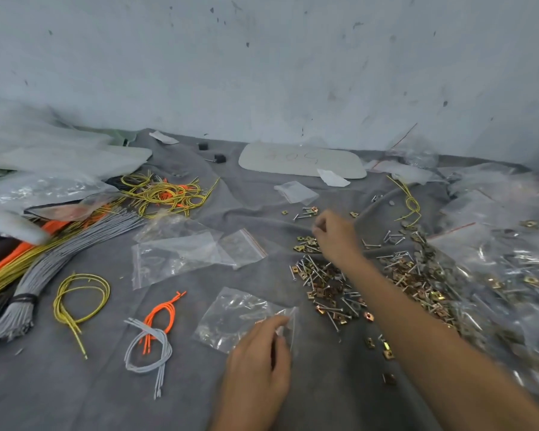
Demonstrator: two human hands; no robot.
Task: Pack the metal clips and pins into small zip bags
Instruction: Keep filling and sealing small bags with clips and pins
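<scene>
Your left grip (259,362) is pinching the right edge of a small zip bag (231,318), which is lying on the grey cloth (75,393) just left of the pile of metal clips and pins (327,284). Your right grip (336,236) is hovering over the far end of that pile with its fingers curling inward, and I cannot tell whether it is holding anything. Spare zip bags (181,253) are lying farther back on the cloth.

We see a person's two bare hands and little more. The left hand (255,362) shows as far as the wrist (240,413); the right hand (335,236) comes with a long bare forearm (417,321). Blur softens the fingers (269,322), so we cannot make out finer marks on them.
</scene>
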